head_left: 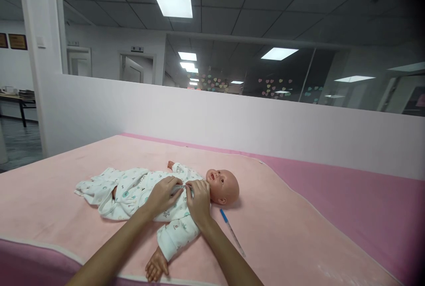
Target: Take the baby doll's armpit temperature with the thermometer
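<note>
A baby doll point(223, 185) lies on its back in a white patterned outfit point(133, 188), its head to the right. Over its chest, my left hand point(166, 194) is closed on one end of a thin, clear stick that looks like a thermometer point(179, 187). My right hand point(199, 199) pinches the other end, close to the doll's chin. The fingers hide much of the stick. Beside my right forearm lies a slim clear tube with a blue cap point(224, 216), like a thermometer case, touched by neither hand.
A peach-coloured sheet point(282, 228) covers the padded surface, with pink padding point(365, 202) showing at the right. The doll's near arm point(177, 237) stretches toward the front edge. Behind the bed runs a low white wall point(232, 120) with windows above it.
</note>
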Demonstrator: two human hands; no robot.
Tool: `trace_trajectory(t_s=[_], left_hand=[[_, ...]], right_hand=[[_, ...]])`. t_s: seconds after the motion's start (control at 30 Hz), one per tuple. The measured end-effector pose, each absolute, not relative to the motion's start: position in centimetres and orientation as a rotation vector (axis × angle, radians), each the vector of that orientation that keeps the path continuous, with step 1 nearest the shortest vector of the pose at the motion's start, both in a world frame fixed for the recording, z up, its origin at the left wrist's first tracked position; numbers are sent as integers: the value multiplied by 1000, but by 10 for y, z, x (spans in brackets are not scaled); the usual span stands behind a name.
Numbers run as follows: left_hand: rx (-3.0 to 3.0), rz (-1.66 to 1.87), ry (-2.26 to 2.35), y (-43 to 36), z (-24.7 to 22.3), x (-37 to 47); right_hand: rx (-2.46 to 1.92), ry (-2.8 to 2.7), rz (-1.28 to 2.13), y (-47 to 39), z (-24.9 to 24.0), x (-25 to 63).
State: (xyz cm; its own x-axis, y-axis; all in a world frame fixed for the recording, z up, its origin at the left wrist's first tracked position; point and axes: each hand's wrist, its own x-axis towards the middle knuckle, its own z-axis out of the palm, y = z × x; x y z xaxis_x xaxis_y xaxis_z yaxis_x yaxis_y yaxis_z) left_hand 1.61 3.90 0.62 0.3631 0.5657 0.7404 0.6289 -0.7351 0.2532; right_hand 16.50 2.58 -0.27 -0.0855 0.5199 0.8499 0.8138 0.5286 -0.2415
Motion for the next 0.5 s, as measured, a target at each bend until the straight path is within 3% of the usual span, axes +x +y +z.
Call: trace_trajectory(t_s=[0.5], left_hand=[[-2317,-1205,-1226,40,4,14]], right_hand=[[-1075,-1758,-374,24,-1,166]])
